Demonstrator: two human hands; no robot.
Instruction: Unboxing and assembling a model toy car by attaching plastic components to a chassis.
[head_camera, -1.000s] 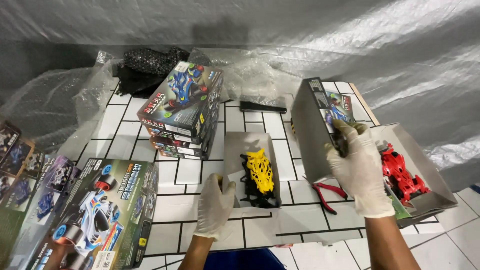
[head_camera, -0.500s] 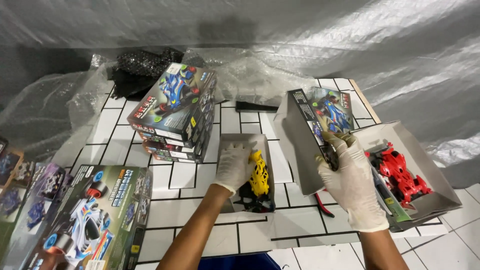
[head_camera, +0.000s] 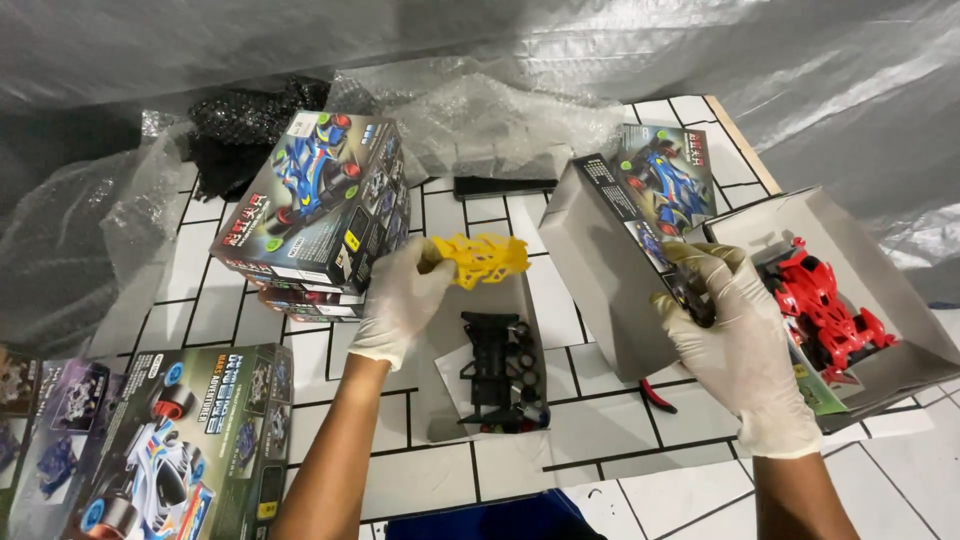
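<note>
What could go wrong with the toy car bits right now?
The left hand pinches the yellow car shell only by its end, so it might slip and drop. The black chassis lies loose in its open tray and could get knocked. The box lid in the right hand tilts near the red car.

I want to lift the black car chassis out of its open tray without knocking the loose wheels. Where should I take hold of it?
Probably grip the black chassis across its narrow middle, coming straight down from above. It lies flat in the open white tray with nothing over it, and its wheels crowd the right side, so pinch clear of those.
</note>
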